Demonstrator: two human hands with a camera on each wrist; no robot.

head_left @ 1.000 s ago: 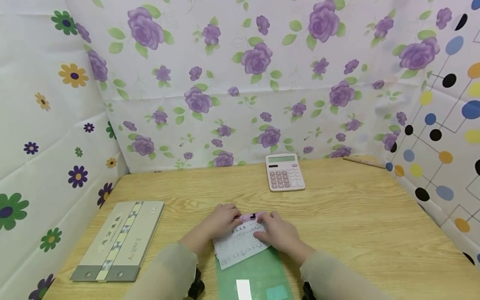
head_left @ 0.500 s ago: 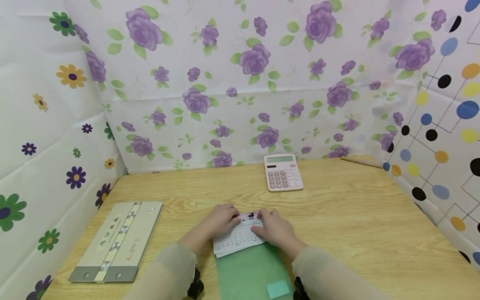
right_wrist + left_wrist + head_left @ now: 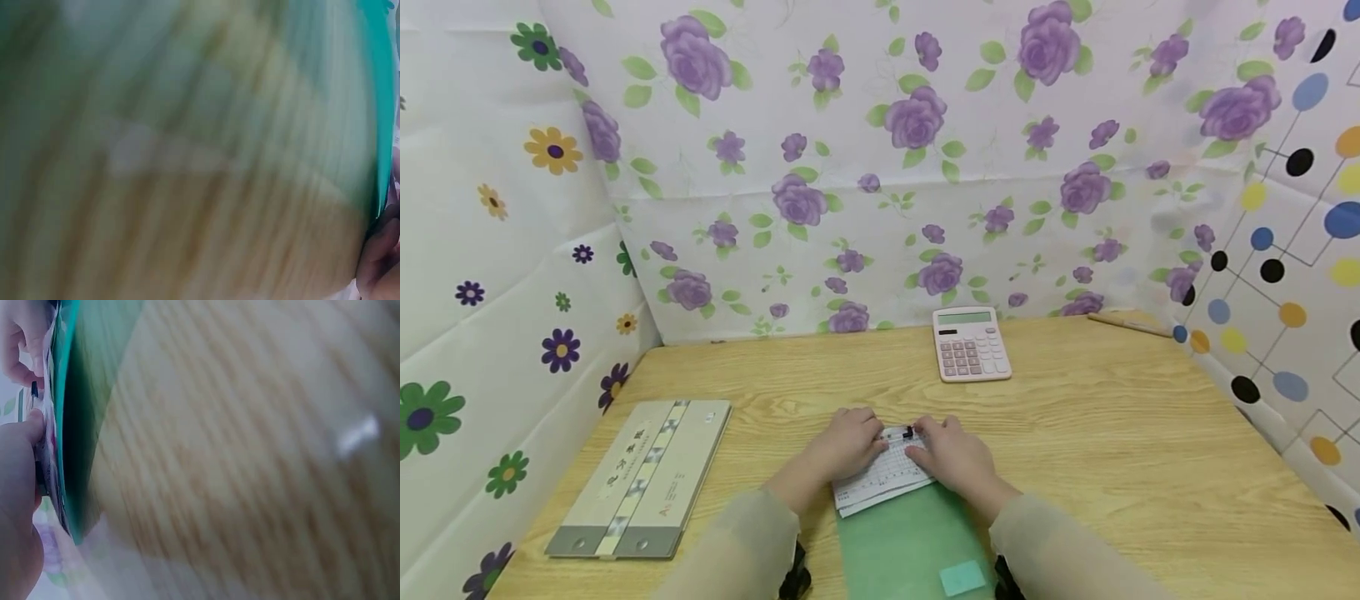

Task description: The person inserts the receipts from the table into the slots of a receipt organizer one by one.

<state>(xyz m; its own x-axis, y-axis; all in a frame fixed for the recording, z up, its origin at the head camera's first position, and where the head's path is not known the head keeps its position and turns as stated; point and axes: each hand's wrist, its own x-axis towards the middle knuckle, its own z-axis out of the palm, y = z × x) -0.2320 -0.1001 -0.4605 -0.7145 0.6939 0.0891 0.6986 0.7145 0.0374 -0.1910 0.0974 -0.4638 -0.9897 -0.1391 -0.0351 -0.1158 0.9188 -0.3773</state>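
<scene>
A small stack of printed, gridded papers lies over the top of a translucent green folder, which has a pale teal label low on its right side. Near the top edge sits a small black clip. My left hand grips the upper left of the papers and folder, thumb in front. At the upper right my right hand holds the same edge, its thumb on the paper. The left wrist view shows the folder's green edge on end with both hands at it. Fingers behind the folder are mostly hidden.
A grey-beige A5 pad or folder lies at the left of the wooden table. A pink calculator stands at the back. A thin wooden stick lies at the back right, near the patterned cloth walls.
The top sheet has shifted, and the papers' lower edge sits higher, baring more green folder. A pink strip by the clip is now mostly covered. Both hands keep their places.
</scene>
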